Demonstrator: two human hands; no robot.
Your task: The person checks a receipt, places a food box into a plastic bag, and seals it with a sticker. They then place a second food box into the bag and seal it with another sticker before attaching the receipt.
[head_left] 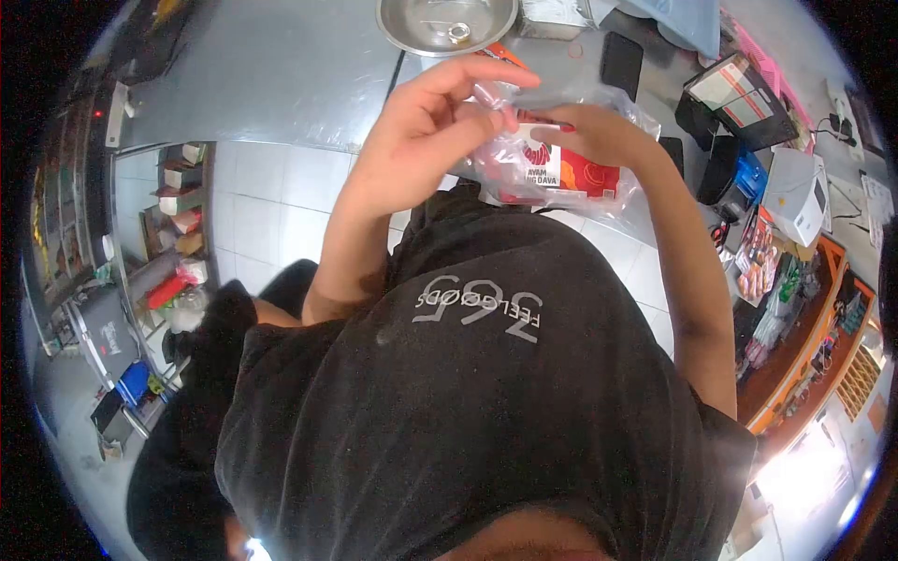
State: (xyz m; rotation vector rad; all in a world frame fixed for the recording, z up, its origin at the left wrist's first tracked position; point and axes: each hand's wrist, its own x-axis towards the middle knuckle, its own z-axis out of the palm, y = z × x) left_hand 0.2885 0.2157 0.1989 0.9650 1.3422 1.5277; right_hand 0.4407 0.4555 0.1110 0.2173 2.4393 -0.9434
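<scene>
A clear plastic bag [636, 117] with a red and white printed food box [571, 173] inside hangs at the counter's front edge, close to my body. My left hand [416, 131] is at the bag's left, its thumb and fingers around the gathered, twisted plastic, with the index finger stretched out above. Over the top of the box, my right hand [594, 136] reaches in from the right and holds the bag's upper part. Its fingertips are partly hidden by plastic.
On the metal counter [281, 84] stand a round steel bowl [398, 37] and a black phone [621, 64]. Further right are a black box [739, 103] and a white device [795, 201]. A person in dark clothes [187, 439] is at my left, near shelves [173, 210].
</scene>
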